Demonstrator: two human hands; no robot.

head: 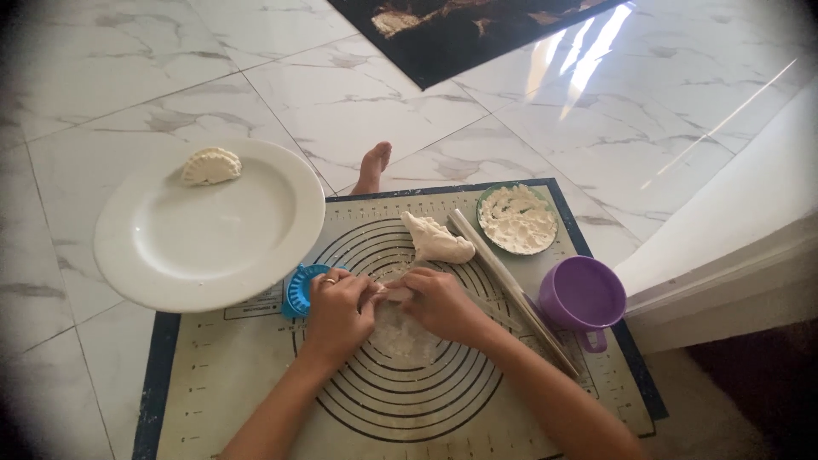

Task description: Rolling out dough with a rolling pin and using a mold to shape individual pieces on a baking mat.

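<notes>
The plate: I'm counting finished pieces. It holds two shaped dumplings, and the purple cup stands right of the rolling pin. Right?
Not quite. The head view shows one shaped dumpling on the plate, near its far rim. The purple cup does stand right of the rolling pin.

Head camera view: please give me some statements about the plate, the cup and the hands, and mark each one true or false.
1. The white plate holds one shaped dumpling. True.
2. The purple cup stands on the left side of the mat. False: it stands at the mat's right edge, beside the rolling pin.
3. Both hands, the left hand and the right hand, pinch a small piece of dough between them. True.
4. The small bowl is empty. False: it is filled with white flour.
5. A lump of dough lies on the mat above the hands. True.
</notes>
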